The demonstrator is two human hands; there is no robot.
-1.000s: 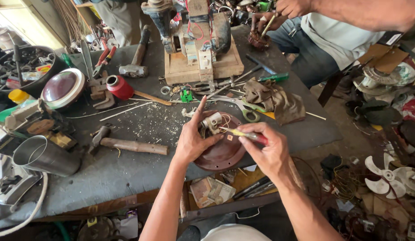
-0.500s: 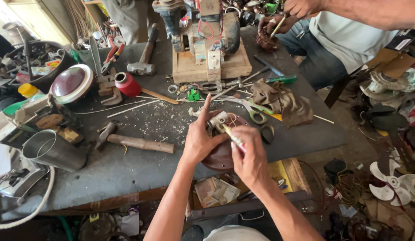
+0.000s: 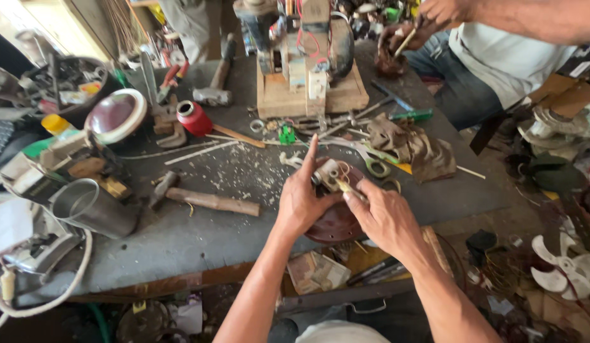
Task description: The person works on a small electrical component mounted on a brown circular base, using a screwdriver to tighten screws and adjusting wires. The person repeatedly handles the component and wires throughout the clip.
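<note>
Maroon cover: a round dark-red metal cover (image 3: 336, 222) lies on the grey table (image 3: 180, 238) at its near edge; take it as your landmark.
Motor part: a small grey part with copper windings (image 3: 330, 173) sits on the far rim of the cover, under your fingers.
Left hand: your left hand (image 3: 301, 200) rests on the cover's left side, thumb and fingers closed around the motor part, index finger pointing straight up and away from you.
Right hand: your right hand (image 3: 384, 216) lies over the cover's right side, pinching a thin pale stick (image 3: 345, 187) whose tip meets the motor part.
Hammer: a wooden-handled hammer (image 3: 203, 198) lies left of the cover, well apart from it.
Tin: a shiny metal tin (image 3: 95, 208) lies on its side further left, beyond the hammer.
Scissors: green-handled scissors (image 3: 371, 162) lie just behind the cover, to the right.
Rag: a crumpled brown rag (image 3: 412, 146) sits behind and right of the cover, beside the scissors.
Wood block: a wooden block (image 3: 307, 95) carrying a motor rig stands well behind the cover.
Red spool: a red spool (image 3: 194, 117) lies behind and left of the cover, near a second hammer (image 3: 215, 82).
Other person: across the table from the cover, another person's hand (image 3: 444, 11) works with a stick on a dark object.
Fan blade: a white fan blade (image 3: 564, 267) lies on the floor, far right of the cover.
</note>
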